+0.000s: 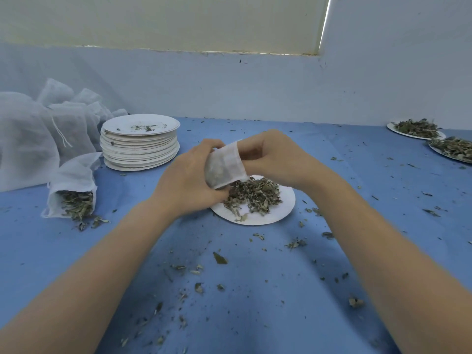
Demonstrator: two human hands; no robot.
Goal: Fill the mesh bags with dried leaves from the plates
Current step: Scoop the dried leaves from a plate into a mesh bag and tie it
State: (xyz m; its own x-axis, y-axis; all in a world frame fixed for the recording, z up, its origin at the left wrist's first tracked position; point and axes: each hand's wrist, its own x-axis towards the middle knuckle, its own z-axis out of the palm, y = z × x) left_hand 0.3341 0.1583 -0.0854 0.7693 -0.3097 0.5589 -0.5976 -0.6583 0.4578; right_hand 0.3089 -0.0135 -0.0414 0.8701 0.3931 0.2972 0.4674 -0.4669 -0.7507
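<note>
A small white mesh bag (224, 166) hangs over a white paper plate (283, 210) that carries a heap of dried leaves (252, 196). My left hand (189, 180) grips the bag from the left side, fingers curled under it near the leaves. My right hand (270, 155) pinches the bag's upper rim from the right. Dark leaf matter shows through the mesh. Another mesh bag (74, 186) lies open on its side at the left, with leaves spilling from its mouth.
A stack of used paper plates (140, 144) stands back left, beside a pile of white mesh bags (38, 123). Two plates of dried leaves (416, 129) (452, 149) sit at the far right. Leaf crumbs (219, 259) litter the blue cloth. A wall rises behind.
</note>
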